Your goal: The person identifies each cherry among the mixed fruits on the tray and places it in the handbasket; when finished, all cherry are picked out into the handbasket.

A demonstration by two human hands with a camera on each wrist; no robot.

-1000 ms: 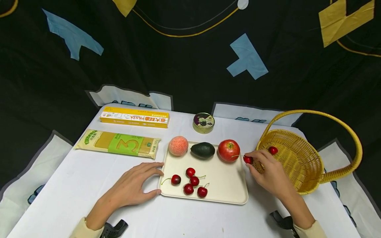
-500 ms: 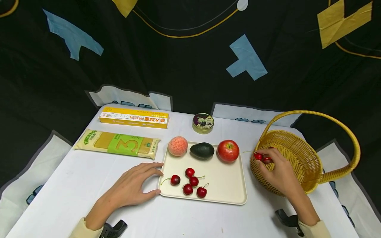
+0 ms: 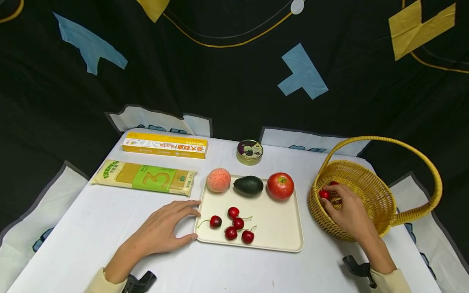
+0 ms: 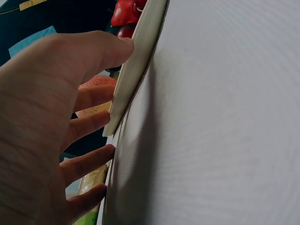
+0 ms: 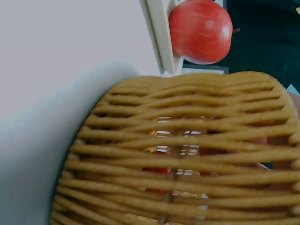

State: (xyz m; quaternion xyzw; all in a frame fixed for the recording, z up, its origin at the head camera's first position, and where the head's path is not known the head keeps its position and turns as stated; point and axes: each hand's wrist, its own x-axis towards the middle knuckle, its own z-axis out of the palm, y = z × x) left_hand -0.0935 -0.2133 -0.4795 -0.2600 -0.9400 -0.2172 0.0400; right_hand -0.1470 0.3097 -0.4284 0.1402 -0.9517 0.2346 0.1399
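Head view: the right hand (image 3: 346, 208) pinches a cherry (image 3: 324, 194) inside the basket (image 3: 375, 189), whose side mostly hides them from the right wrist camera. The left hand (image 3: 165, 226), fingers spread, touches the tray's (image 3: 276, 228) left edge.

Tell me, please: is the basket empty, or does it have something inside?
Not empty: in the head view, red cherries show inside the basket, by the right hand.

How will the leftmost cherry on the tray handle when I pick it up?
The cherry will probably roll if nudged, being nearly round on the flat tray. Its gloss suggests it could be slippery. The thin stem looks likely to bend easily.
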